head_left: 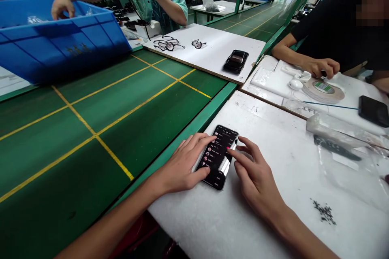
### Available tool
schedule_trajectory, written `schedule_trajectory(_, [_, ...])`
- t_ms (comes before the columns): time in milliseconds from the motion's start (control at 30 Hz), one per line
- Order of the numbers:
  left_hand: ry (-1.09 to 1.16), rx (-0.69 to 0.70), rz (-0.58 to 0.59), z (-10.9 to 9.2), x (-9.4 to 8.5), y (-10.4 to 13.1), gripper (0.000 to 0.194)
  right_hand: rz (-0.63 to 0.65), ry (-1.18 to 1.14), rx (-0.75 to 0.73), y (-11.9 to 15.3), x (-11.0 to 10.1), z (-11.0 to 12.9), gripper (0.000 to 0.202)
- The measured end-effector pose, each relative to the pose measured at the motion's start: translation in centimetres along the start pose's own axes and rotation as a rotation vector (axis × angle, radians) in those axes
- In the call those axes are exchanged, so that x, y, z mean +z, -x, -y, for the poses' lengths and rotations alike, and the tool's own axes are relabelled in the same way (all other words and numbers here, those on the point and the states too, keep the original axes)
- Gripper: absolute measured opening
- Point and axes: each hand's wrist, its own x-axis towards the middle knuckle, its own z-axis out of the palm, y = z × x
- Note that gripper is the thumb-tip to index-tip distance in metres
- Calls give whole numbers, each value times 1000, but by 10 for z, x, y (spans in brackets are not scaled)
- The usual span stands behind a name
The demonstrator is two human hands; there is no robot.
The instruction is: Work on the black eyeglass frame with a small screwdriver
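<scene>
A smartphone (219,158) with a lit dark screen lies face up on the white foam-like tabletop (258,121). On the screen runs a list with small round pictures, and a bright reflection crosses its right side. My left hand (185,164) lies along the phone's left edge, fingers stretched out, with the thumb and a fingertip over the screen. From the other side, my right hand (253,170) touches the right part of the screen with its index finger. The thumb is apart from that finger, and the other fingers are partly bent.
A green conveyor belt (91,158) runs along the left. Dark small pieces (323,212), a clear plastic bag (349,162) and a tape roll (323,90) lie to the right. Eyeglasses (168,43) and a black case (236,61) sit beyond. Co-workers flank a blue crate (60,44) and the right table.
</scene>
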Motion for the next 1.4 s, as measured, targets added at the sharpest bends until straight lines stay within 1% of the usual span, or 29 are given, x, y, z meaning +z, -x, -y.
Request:
schedule_trajectory(133, [3,6,7,-1,-1,0,76,-27,-40,37,-1,-2,3,39])
schedule_trajectory(233, [-1,-7,12,-2,-2,0,76,-22,-36,33,-1,-2,4,39])
schedule_trajectory(400, [-21,-18,12,-1,-1,0,81,-9,-31,22,-1,-3,3,39])
schedule_trajectory(600, [17,2,22,-1,-3,0,73,30,29,-43,0,-4,3,37])
schedule_trajectory(900, [7,-9,23,-1,-3,0,75,47,44,-50,0,-3,3,36])
schedule_trajectory(1100, [22,29,5,2,-2,-1,72,6,1,-2,-2,-2,3,35])
schedule_trajectory(1200, [27,38,-5,2,-2,0,71,13,3,-25,-1,-3,3,36])
schedule_trajectory(1300, [27,43,-4,2,-2,0,70,45,29,-64,-1,-4,3,35])
schedule_trajectory(1400, [29,46,-2,2,-2,0,69,39,40,-40,-1,-3,4,34])
